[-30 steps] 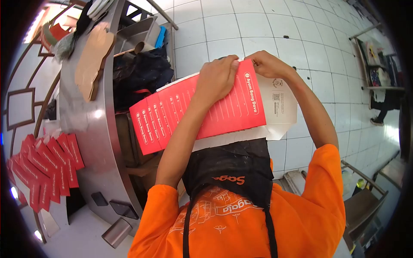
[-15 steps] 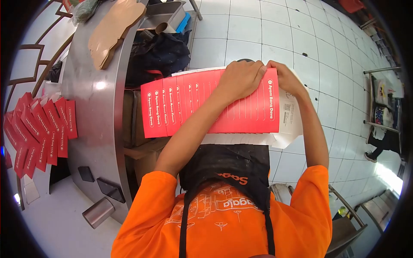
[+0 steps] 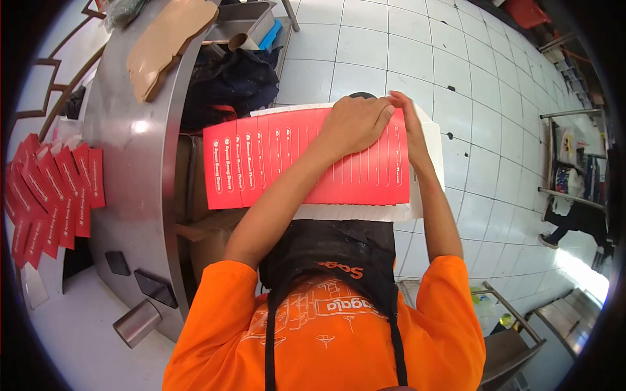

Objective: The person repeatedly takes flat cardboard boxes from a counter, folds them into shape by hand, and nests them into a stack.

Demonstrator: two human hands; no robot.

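Note:
A fanned stack of red printed cartons lies across the front of my body, above the black apron. My left hand lies over the upper right part of the stack, fingers together and gripping its top edge. At the stack's right end is my right hand, its fingers bent over the upper corner, with the thumb hidden. White carton flaps stick out behind the right end, and pale edges show along the bottom of the stack.
A steel counter runs down the left, with brown cardboard, two dark phones and a metal cup. More red cartons lie beyond it. Dark cloth sits below the counter. A person's leg shows far right.
The stack has turned level and its right-end panel is now mostly covered. My right hand has moved in against the corner, and less of the white flaps shows.

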